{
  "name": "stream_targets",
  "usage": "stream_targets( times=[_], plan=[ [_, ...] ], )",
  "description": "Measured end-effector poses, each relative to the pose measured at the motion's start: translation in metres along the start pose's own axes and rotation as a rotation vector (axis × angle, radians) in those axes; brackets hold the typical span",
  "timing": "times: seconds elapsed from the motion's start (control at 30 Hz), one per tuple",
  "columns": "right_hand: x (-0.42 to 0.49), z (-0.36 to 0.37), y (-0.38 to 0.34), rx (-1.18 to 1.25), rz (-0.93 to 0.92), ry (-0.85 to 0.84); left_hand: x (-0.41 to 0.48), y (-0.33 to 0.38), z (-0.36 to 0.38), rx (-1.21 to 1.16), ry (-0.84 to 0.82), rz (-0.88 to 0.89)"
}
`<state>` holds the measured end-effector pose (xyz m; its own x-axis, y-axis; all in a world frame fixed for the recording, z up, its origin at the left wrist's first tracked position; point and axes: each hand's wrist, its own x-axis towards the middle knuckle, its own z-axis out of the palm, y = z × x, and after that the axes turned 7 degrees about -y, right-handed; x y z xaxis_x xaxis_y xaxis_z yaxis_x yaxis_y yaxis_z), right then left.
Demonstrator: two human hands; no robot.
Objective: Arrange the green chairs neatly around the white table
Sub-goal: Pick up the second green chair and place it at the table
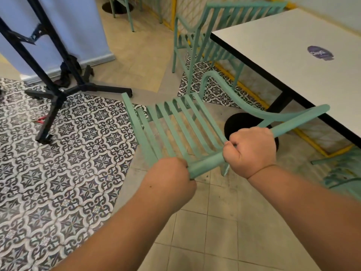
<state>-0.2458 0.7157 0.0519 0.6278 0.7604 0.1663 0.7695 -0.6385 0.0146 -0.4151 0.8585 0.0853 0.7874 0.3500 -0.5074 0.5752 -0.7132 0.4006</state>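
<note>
A green slatted chair (175, 124) is in front of me, just left of the white table (289, 55). My left hand (172, 178) and my right hand (252, 151) both grip the chair's top rail, fingers curled round it. The chair's seat slats run away from me and one curved armrest arches toward the table's edge. A second green chair (197, 36) stands farther off at the table's far left corner. Part of a third green chair (340, 173) shows at the right edge, blurred.
A black metal stand (58, 90) with splayed feet stands on the patterned tiles at left, beside a white banner (78, 26). The table's black round base (244, 122) sits under the table. Legs of another green chair (127, 12) show at the top.
</note>
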Motion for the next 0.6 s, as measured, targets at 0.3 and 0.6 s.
stream_targets(
  times=[0.3, 0.6],
  plan=[
    [0.005, -0.027, 0.031, 0.289, -0.126, -0.238, 0.005, -0.003, 0.002, -0.020, 0.026, 0.020],
    [0.027, -0.013, 0.081, -0.108, -0.017, -0.212, 0.009, -0.004, -0.004, 0.003, 0.027, 0.006]
  ],
)
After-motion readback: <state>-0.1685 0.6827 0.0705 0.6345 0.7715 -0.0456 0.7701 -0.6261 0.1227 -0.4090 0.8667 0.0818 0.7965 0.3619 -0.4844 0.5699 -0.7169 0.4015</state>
